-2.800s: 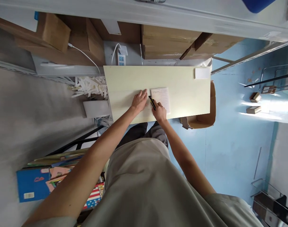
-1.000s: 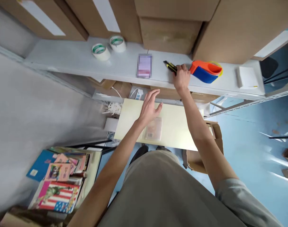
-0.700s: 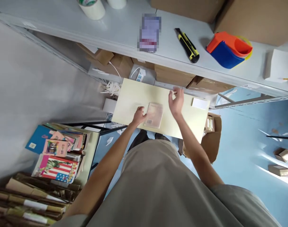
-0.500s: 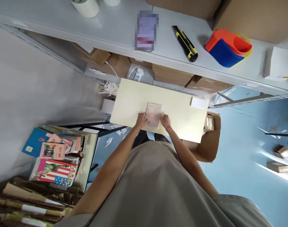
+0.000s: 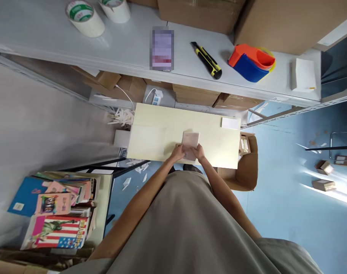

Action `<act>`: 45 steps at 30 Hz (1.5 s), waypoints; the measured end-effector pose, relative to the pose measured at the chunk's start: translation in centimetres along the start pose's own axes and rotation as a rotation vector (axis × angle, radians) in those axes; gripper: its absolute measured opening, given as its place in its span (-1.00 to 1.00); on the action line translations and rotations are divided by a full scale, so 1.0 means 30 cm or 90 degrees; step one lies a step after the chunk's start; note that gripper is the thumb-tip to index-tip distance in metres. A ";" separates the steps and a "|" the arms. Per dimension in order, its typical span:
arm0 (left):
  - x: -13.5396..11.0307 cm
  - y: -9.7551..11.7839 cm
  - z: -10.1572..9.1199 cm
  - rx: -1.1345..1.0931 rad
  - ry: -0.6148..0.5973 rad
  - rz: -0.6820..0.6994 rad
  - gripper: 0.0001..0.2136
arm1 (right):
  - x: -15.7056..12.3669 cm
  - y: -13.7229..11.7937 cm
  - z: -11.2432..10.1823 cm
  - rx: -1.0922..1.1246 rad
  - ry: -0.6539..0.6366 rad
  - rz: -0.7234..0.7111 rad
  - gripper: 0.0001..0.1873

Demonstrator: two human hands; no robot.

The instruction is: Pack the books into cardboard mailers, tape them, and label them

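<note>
Between my two hands is a thin, pale pinkish book (image 5: 190, 140) over the near edge of the cream-coloured table (image 5: 153, 131). My left hand (image 5: 177, 152) grips its left edge, fingers closed. On the opposite side my right hand (image 5: 198, 153) is closed on the lower right edge, with its thumb lying over the cover. The print on the cover is too small to read. A stack of white slips (image 5: 230, 123) lies at the table's far right corner.
On the grey shelf (image 5: 128, 57) ahead are tape rolls (image 5: 89, 24), a yellow-black utility knife (image 5: 207, 61), an orange-blue tape dispenser (image 5: 250, 62) and a white paper stack (image 5: 303, 75). Piled books (image 5: 61, 228) stand at left. An open cardboard box (image 5: 249, 171) sits right of the table.
The book, flat on the table before, is now held between both hands, lifted or tilted. My right hand has moved onto its lower edge. The camera view has shifted.
</note>
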State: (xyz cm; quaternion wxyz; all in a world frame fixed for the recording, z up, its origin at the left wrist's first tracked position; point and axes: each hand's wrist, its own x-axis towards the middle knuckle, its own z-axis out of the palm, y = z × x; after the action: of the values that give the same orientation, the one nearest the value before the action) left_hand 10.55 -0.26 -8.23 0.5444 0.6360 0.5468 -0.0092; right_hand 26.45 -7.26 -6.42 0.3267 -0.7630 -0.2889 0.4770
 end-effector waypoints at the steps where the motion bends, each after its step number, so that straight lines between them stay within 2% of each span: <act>1: 0.000 0.011 -0.013 -0.017 -0.013 0.001 -0.59 | -0.010 -0.023 -0.010 -0.010 0.014 0.003 -0.65; 4: -0.014 0.045 -0.099 -0.087 -0.015 0.000 -0.38 | -0.063 -0.110 -0.068 0.005 0.025 -0.019 -0.67; 7: -0.071 0.092 -0.232 -0.311 -0.015 0.022 -0.14 | -0.155 -0.217 -0.155 0.159 -0.057 -0.081 -0.52; 8: -0.101 0.113 -0.276 -0.398 -0.045 0.046 -0.12 | -0.189 -0.253 -0.184 0.224 -0.090 -0.089 -0.48; 10: -0.170 0.163 -0.351 -0.513 -0.153 0.115 -0.14 | -0.250 -0.321 -0.233 0.321 -0.125 -0.090 -0.42; 12: -0.240 0.221 -0.400 -0.559 -0.234 0.157 -0.17 | -0.290 -0.375 -0.261 0.370 -0.118 -0.087 -0.38; 13: -0.271 0.250 -0.415 -0.563 -0.247 0.164 -0.21 | -0.302 -0.395 -0.267 0.382 -0.108 -0.087 -0.36; 17: -0.345 0.339 -0.442 -0.505 -0.169 0.157 -0.36 | -0.305 -0.432 -0.252 0.390 -0.090 -0.089 -0.32; 21: -0.359 0.365 -0.464 -0.467 -0.079 0.162 -0.36 | -0.278 -0.438 -0.223 0.333 -0.073 -0.112 -0.35; 24: -0.356 0.356 -0.482 -0.400 -0.010 0.202 -0.39 | -0.263 -0.452 -0.189 0.235 0.026 -0.155 -0.23; 26: -0.355 0.353 -0.483 -0.297 0.050 0.239 -0.47 | -0.267 -0.473 -0.146 0.187 0.106 -0.173 -0.12; 27: -0.356 0.355 -0.477 -0.229 0.081 0.251 -0.53 | -0.276 -0.486 -0.119 0.181 0.112 -0.177 -0.10; 29: -0.365 0.368 -0.453 -0.082 0.126 0.249 -0.65 | -0.299 -0.514 -0.059 0.194 0.044 -0.186 -0.17; 31: -0.384 0.389 -0.418 0.040 0.132 0.226 -0.72 | -0.320 -0.540 -0.005 0.206 -0.015 -0.194 -0.31; 33: -0.408 0.407 -0.387 0.099 0.099 0.226 -0.62 | -0.326 -0.554 0.025 0.186 0.028 -0.177 -0.39; 35: -0.427 0.410 -0.380 0.069 0.031 0.271 -0.48 | -0.312 -0.555 0.024 0.159 0.105 -0.148 -0.35; 37: -0.431 0.394 -0.405 -0.040 -0.033 0.311 -0.40 | -0.289 -0.548 -0.007 0.165 0.118 -0.137 -0.30; 38: -0.427 0.382 -0.428 -0.102 -0.030 0.313 -0.37 | -0.278 -0.544 -0.029 0.190 0.096 -0.134 -0.29; 39: -0.420 0.368 -0.456 -0.157 0.006 0.303 -0.34 | -0.270 -0.542 -0.053 0.225 0.060 -0.127 -0.28; 42: -0.398 0.333 -0.546 -0.273 0.173 0.228 -0.22 | -0.269 -0.543 -0.118 0.334 -0.054 -0.078 -0.29; 43: -0.396 0.328 -0.571 -0.312 0.173 0.202 -0.21 | -0.275 -0.545 -0.133 0.356 -0.081 -0.062 -0.28; 45: -0.407 0.328 -0.605 -0.395 0.078 0.155 -0.30 | -0.289 -0.550 -0.149 0.382 -0.117 -0.041 -0.27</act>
State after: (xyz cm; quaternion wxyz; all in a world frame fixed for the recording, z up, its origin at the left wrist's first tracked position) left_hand 1.98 5.99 13.29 0.6754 0.4998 0.4755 0.2608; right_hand 25.16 -4.56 12.50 0.5246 -0.5766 -0.1880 0.5975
